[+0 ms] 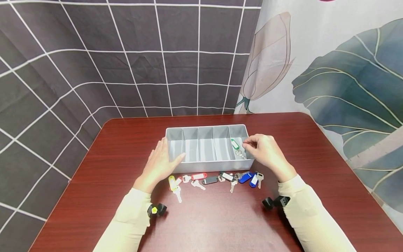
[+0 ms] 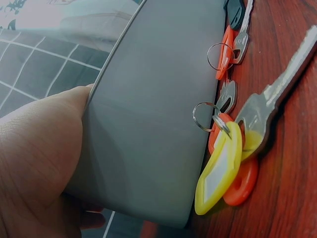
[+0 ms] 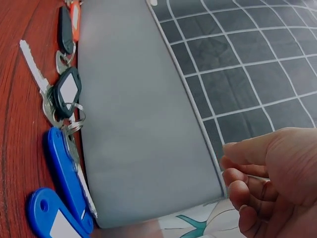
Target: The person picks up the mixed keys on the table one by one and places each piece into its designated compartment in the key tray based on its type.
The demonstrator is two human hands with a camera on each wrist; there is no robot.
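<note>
A grey tray with several compartments in a row stands on the table. In its rightmost compartment lies a green key tag with a key on it. My right hand hovers over that compartment's right side, fingers loosely bent; nothing shows between them in the right wrist view. At the tray's left end my left hand rests with straight fingers along the outside, its thumb reaching over the front rim. Before the tray lie keys with tags: yellow, red, black and blue.
The reddish-brown table reaches back to a dark gridded curtain and a flowered curtain at the right. The tagged keys lie close along the tray's front wall, between my two forearms.
</note>
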